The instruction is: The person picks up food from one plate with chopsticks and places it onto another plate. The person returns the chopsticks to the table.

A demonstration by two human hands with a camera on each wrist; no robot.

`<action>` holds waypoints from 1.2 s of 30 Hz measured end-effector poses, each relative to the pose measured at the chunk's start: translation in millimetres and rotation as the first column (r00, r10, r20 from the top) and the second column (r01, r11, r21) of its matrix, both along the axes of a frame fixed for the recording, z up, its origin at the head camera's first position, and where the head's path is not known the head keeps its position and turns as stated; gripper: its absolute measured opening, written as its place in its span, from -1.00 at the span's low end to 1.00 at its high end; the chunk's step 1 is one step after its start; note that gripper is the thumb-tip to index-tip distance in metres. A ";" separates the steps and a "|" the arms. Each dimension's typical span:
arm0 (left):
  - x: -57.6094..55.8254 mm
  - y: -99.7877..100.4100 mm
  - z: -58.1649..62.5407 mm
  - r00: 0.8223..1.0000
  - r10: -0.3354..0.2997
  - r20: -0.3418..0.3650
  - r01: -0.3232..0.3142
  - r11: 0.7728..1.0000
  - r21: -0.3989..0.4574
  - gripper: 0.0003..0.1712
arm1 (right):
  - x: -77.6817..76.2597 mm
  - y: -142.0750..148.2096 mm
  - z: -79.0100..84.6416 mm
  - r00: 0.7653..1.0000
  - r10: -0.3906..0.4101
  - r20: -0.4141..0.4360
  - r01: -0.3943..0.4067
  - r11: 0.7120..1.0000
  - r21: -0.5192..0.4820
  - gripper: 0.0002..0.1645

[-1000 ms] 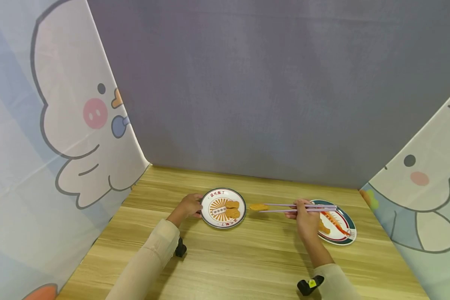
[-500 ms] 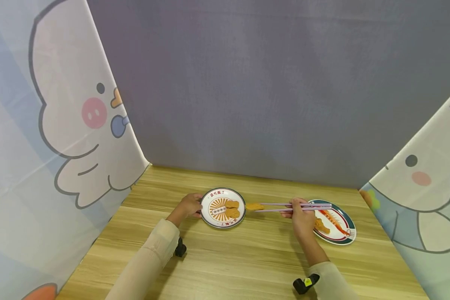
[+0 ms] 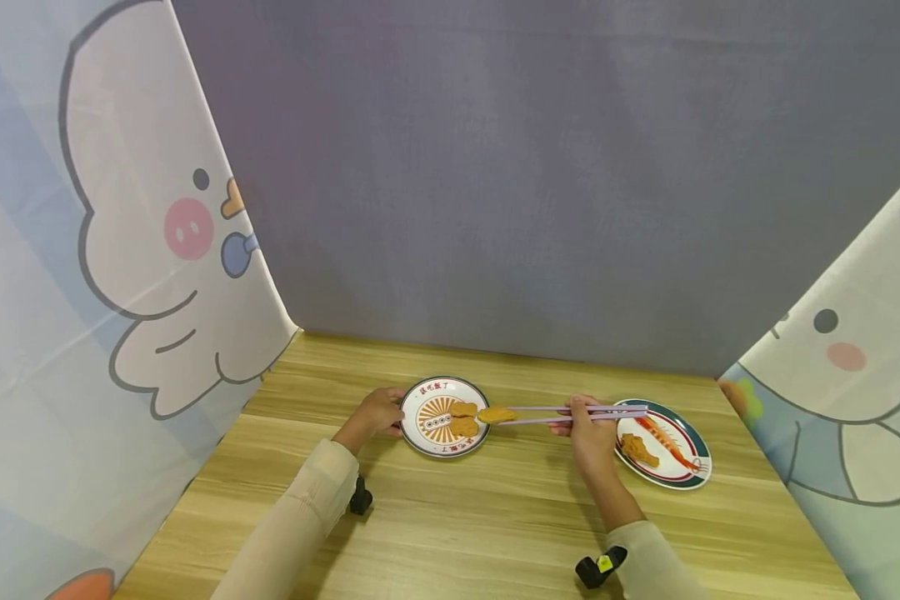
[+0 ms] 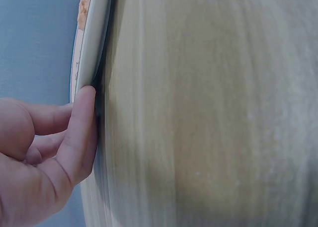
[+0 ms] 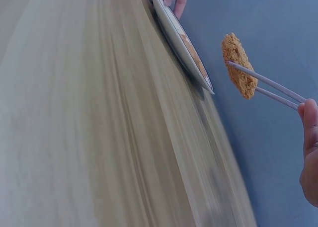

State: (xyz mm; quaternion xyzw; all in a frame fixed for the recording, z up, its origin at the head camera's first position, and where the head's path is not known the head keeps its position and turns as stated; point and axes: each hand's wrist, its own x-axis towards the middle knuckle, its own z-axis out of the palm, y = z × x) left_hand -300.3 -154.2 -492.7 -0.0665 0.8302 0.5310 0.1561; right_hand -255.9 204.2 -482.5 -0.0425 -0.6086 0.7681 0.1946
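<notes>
My left hand (image 3: 378,411) pinches the left rim of a round white plate (image 3: 418,437) printed with orange rays and red characters. Thumb and fingers meet at its edge in the left wrist view. On this plate lie brown fried pieces (image 3: 463,427) that look like breaded chicken. My right hand (image 3: 591,437) holds a pair of lilac chopsticks (image 3: 537,408). Between their tips is a golden breaded nugget-like piece (image 3: 497,414), over the plate's right edge. The right wrist view shows this piece (image 5: 238,68) raised clear of the plate.
To the right stands an oval white plate (image 3: 699,444) with a green and red border. It bears an orange prawn (image 3: 666,438) and a brown fried piece (image 3: 638,450). A grey cloth wall (image 3: 495,183) rises behind the wooden table (image 3: 480,517), with printed cloth at both sides.
My right hand has moved left with the chopsticks, bringing the breaded piece from beside the round plate to over its right edge. The left hand and plate stay put.
</notes>
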 end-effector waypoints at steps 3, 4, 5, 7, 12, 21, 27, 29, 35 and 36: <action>0.0 -0.3 -1.0 1.000 0.003 0.001 -0.003 1.000 0.006 -0.34 | -0.9 -3.0 -2.5 1.000 0.004 -0.003 -0.004 1.000 -0.015 -0.72; 0.1 -0.4 -1.2 1.000 0.001 0.001 -0.001 1.000 0.006 -0.34 | -1.3 -3.6 -3.6 1.000 0.007 -0.004 -0.007 1.000 -0.016 -0.72; 0.2 -0.5 -1.3 1.000 0.001 0.001 -0.001 1.000 0.008 -0.34 | -1.5 -4.8 -4.2 1.000 0.009 -0.007 -0.009 1.000 -0.014 -0.73; 0.4 -0.5 -1.7 1.000 0.002 0.002 -0.002 1.000 0.014 -0.34 | -1.4 -7.5 -4.7 1.000 0.007 -0.009 -0.008 1.000 -0.016 -0.74; 1.0 0.2 -1.2 1.000 0.006 0.000 -0.007 1.000 0.020 -0.34 | -1.9 -12.7 -5.6 1.000 0.021 0.009 -0.021 1.000 -0.018 -0.77; -0.7 0.5 -1.0 1.000 0.004 0.004 -0.004 1.000 0.025 -0.33 | -1.9 -24.5 -4.5 0.999 0.029 0.016 -0.029 1.000 -0.013 -0.76; 0.0 0.6 0.6 1.000 0.005 0.010 -0.005 0.999 0.037 -0.32 | -3.2 -32.1 -8.6 0.999 0.044 0.003 -0.044 0.999 -0.027 -0.77; 0.2 0.8 1.7 1.000 0.000 0.008 0.000 0.999 0.033 -0.32 | -3.1 -34.9 -8.6 0.998 0.055 0.000 -0.055 0.998 -0.033 -0.77; 0.6 0.0 1.1 1.000 -0.003 0.006 0.003 1.000 0.031 -0.33 | -2.1 -44.2 -7.7 0.997 0.078 0.007 -0.078 0.996 -0.035 -0.76; 0.4 -0.3 0.3 1.000 -0.003 0.006 0.002 1.000 0.030 -0.33 | -2.2 -45.7 -8.1 0.997 0.080 0.011 -0.080 0.996 -0.032 -0.77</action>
